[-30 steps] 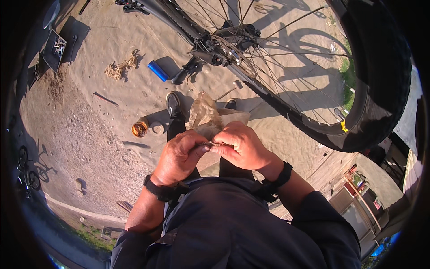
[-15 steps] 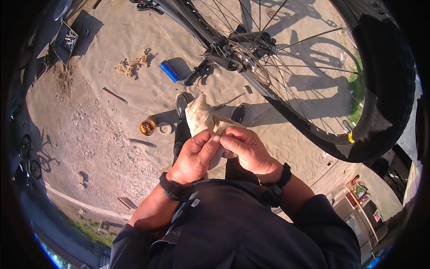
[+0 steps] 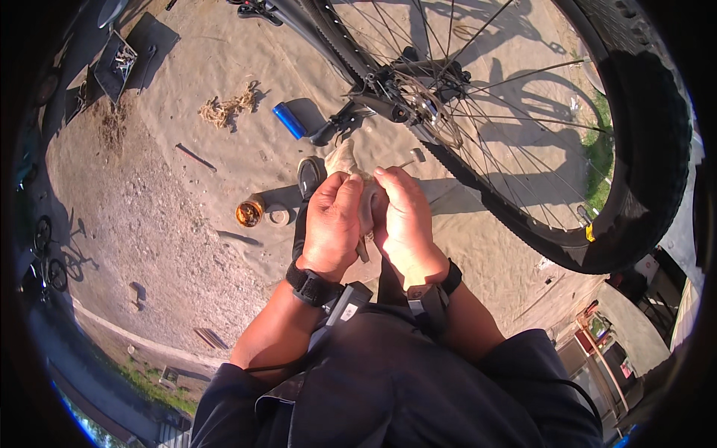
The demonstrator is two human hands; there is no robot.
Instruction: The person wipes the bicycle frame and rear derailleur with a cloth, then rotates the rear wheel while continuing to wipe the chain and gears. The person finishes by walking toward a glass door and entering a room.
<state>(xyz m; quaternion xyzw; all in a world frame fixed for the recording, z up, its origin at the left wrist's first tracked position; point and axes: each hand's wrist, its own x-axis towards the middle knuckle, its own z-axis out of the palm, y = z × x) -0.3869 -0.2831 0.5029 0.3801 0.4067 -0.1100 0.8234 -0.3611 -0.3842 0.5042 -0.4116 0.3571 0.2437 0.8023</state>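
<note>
Ground (image 3: 485, 257): sunlit and tan beneath you, giving way to gravel on your left, with wheel shadows lying across it.
Beige cloth (image 3: 343, 157): between your two hands, ahead of your torso; one pointed end sticks out past your thumbs, and a fold shows between your palms.
Left grip (image 3: 334, 222): closed on the cloth, your fingers curled and the thumb on top.
Right grip (image 3: 407, 222): closed on the cloth's other side, thumb uppermost, your fingertips hidden beneath.
Wrist straps (image 3: 310, 287): black, one around each of your wrists.
Bicycle wheel (image 3: 635, 149): large and black-tyred, filling your upper right.
Blue cylinder (image 3: 289, 121): lying beyond your left shoe (image 3: 308, 178).
Twine tangle (image 3: 228, 109): pale, left of that cylinder.
Open jar (image 3: 250, 213): orange-brown inside, left of your legs, with a pale round disc (image 3: 278, 216) just beside it.
Tray (image 3: 110, 81): dark, holding small pieces, at your far upper left.
</note>
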